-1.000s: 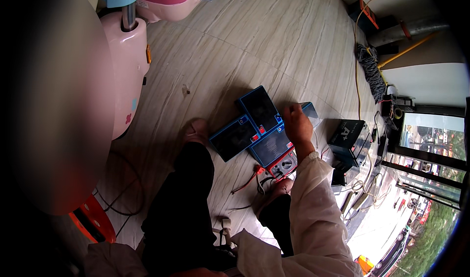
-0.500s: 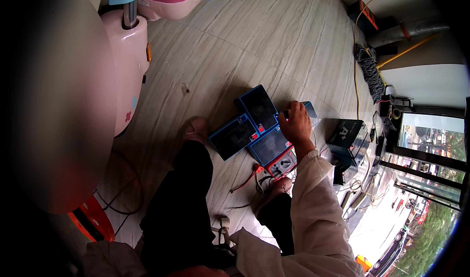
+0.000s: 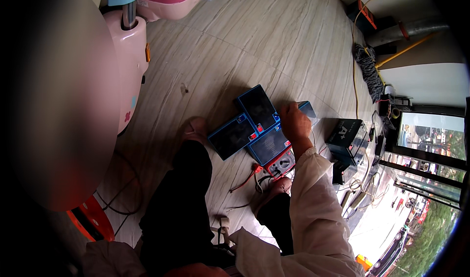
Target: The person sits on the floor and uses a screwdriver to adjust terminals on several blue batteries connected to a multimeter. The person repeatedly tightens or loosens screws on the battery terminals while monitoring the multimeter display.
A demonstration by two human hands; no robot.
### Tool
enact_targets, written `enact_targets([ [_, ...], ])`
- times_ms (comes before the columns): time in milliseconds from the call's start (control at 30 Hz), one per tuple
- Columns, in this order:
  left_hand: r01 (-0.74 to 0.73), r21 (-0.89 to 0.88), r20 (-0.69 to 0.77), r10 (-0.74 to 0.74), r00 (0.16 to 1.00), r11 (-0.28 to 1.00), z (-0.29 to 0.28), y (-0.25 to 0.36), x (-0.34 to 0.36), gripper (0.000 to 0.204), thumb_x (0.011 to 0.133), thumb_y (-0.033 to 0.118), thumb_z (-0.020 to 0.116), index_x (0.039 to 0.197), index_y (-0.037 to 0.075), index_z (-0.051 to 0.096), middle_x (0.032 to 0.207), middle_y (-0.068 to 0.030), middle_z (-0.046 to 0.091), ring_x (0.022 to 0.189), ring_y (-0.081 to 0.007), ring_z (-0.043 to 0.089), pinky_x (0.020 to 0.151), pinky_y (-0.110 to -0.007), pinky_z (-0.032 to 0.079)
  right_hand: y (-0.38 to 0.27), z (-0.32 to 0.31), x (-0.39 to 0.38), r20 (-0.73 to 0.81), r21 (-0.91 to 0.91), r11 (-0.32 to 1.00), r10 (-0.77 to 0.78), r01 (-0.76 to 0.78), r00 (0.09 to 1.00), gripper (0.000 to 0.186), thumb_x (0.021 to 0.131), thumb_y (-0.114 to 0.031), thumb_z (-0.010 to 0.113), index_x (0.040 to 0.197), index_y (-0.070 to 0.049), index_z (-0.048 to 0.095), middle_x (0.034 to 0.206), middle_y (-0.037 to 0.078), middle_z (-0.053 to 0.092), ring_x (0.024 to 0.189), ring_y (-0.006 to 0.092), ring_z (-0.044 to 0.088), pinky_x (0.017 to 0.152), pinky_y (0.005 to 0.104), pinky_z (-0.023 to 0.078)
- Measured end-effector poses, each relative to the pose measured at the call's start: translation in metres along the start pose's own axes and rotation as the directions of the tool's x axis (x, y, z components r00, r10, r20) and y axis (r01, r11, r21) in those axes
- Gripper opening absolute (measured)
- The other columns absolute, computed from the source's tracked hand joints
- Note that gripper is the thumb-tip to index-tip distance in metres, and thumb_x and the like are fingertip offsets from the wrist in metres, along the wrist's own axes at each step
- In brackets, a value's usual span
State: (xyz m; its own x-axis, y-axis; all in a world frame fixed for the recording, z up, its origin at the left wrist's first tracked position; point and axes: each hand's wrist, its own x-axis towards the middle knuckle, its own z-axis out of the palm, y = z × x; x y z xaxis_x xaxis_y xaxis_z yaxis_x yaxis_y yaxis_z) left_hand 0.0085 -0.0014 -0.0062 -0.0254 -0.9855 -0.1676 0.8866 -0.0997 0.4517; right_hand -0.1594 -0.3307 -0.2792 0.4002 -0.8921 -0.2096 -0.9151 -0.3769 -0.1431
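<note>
My right hand (image 3: 296,122) reaches over a group of black block batteries with blue edges. Its fingers are bunched at the near end of the far right battery (image 3: 308,111); what they pinch, if anything, is hidden. Just left of the fingers is the upright-lying upper battery (image 3: 258,108), with a red and a blue terminal. A lower left battery (image 3: 231,137) and a middle battery (image 3: 268,144) touch it. Against the middle one lies a red multimeter (image 3: 281,163) with a dark dial, partly behind my sleeve. I do not see my left hand.
A red plug-like lead end (image 3: 256,168) and cables lie by my shoe (image 3: 279,188). Dark boxed batteries (image 3: 346,137) stand at the right, near tangled cords and a glass door. A pink scooter-like vehicle (image 3: 129,76) stands at the left. A grey mop head (image 3: 368,73) lies far right.
My right hand's fingers have drawn together and curled; before, they were more spread over the batteries. The batteries and multimeter stay in place.
</note>
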Motion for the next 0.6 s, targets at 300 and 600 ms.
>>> enact_targets([
  [300,0.028,0.006,-0.015,-0.028,0.999,1.000,-0.001,0.002,0.000,0.017,0.093,0.009,0.058,0.104,0.002,0.046,0.080,-0.0083,0.052,0.058,-0.0099,0.045,0.056,-0.023,0.043,-0.009,-0.004,-0.005,0.066,0.055,0.989,0.130,-0.134,0.989,0.030,0.086,-0.032,0.055,0.097,-0.004,0.053,0.093,0.021,0.064,0.087,0.0406,0.063,0.075,0.0500,0.049],
  [600,0.067,-0.036,-0.026,-0.068,0.997,0.997,-0.002,0.003,-0.001,0.018,0.092,0.008,0.059,0.104,0.004,0.047,0.081,-0.0076,0.053,0.059,-0.0102,0.046,0.059,-0.024,0.045,-0.008,-0.006,-0.006,0.084,0.068,0.993,0.093,-0.099,0.992,0.031,0.084,-0.029,0.059,0.101,-0.004,0.052,0.102,0.020,0.061,0.095,0.0393,0.059,0.079,0.0479,0.048],
])
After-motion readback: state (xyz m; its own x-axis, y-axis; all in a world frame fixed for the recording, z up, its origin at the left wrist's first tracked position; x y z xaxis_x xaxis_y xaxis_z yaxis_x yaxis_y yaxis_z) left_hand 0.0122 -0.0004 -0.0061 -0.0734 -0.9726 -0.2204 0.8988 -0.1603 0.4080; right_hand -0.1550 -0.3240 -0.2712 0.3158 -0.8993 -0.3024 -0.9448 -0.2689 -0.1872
